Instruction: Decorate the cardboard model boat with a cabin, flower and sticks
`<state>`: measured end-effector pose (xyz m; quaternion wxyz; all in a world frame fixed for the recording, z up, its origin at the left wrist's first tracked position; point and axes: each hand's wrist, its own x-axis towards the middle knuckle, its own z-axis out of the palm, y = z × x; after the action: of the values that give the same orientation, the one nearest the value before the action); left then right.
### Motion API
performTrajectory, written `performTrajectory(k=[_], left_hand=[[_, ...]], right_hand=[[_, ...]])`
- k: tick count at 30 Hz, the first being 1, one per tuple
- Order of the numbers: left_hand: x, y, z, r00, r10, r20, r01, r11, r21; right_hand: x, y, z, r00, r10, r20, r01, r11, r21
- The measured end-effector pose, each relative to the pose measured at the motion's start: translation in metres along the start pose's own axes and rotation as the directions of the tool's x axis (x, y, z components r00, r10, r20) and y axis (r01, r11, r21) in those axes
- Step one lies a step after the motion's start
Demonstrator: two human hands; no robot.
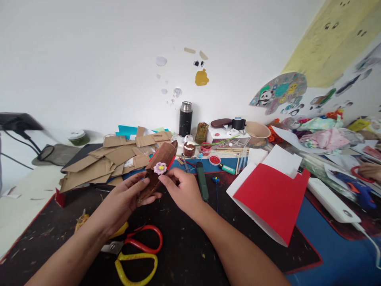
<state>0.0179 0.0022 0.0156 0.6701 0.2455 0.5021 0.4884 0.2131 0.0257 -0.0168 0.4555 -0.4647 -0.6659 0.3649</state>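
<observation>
My left hand point(125, 198) is wrapped round the lower end of a brown, curved piece point(163, 154) with a red edge, possibly painted card. On its front lies a small pink flower point(160, 168) with a yellow centre. The thumb and forefinger of my right hand point(183, 190) pinch at the flower's right edge; whether it is fixed to the brown piece I cannot tell. Below my hands, scissors point(137, 248) with one red and one yellow handle lie on the black mat point(184, 254). A dark green utility knife point(202, 180) lies beyond my right wrist.
Cardboard scraps point(98, 163) pile up at the left. Along the wall stand a black thermos point(185, 121) and small paint pots point(214, 160). Folded red paper point(270, 198) lies to the right, near a white device point(333, 200). Another person's hand point(370, 171) shows at the far right.
</observation>
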Motion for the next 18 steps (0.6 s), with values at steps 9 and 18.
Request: performTrajectory(k=[9,18], left_hand=[[-0.0012,-0.0017,-0.0004,1.000,0.010,0.002,-0.010,1.000,-0.002],[-0.0021,-0.0021,0.0034,1.000,-0.012,0.008,0.012,1.000,-0.020]], right_hand=[[0.0000,-0.0004,-0.0006,1.000,0.012,0.012,-0.012,1.000,-0.003],[0.0001,-0.0002,-0.0001,1.000,-0.010,0.003,0.010,0.999,0.051]])
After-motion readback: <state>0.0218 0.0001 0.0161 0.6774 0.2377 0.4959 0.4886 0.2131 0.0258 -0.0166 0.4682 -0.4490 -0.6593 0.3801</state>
